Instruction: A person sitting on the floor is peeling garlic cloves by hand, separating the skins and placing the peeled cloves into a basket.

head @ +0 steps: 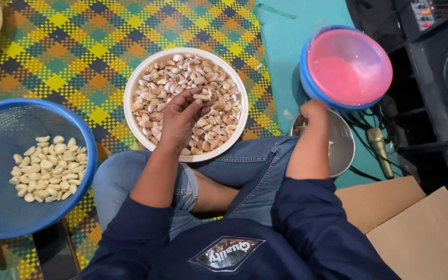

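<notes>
Left hand pinching a garlic clove over the white bowl, right hand right of that bowl, at the metal bowl, grip not discernible, blue basket left of the white bowl.

mat: plaid check of yellow, orange, green and dark blue
second mat: plain teal
bowl of unpeeled garlic cloves: white bowl; cloves tan, cream and pale purple
sieve basket: blue mesh
peeled garlic cloves: ivory
stacked plastic bowls: pink inside blue
metal bowl: silver
jeans: faded blue
jacket: navy
cardboard: brown
</notes>
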